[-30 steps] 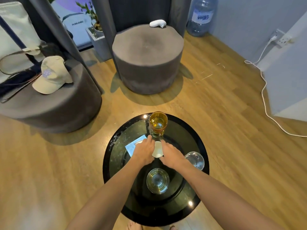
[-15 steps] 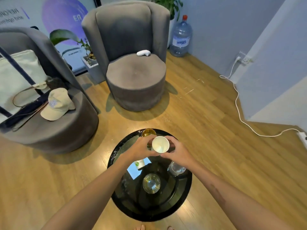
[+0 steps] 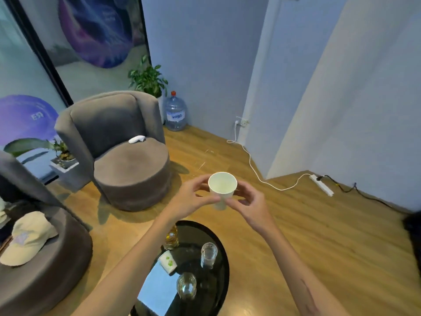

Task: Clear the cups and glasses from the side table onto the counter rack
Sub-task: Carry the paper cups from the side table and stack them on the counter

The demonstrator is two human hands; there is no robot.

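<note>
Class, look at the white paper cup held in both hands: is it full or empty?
Empty. The white paper cup tilts its mouth toward the camera, showing a bare pale inside, held between the left hand and right hand.

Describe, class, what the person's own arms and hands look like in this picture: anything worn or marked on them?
Both forearms are bare, with no sleeves, gloves, watch or rings visible on the left hand or right hand. The right forearm carries a long dark streak-like mark; too blurred to identify.
</note>
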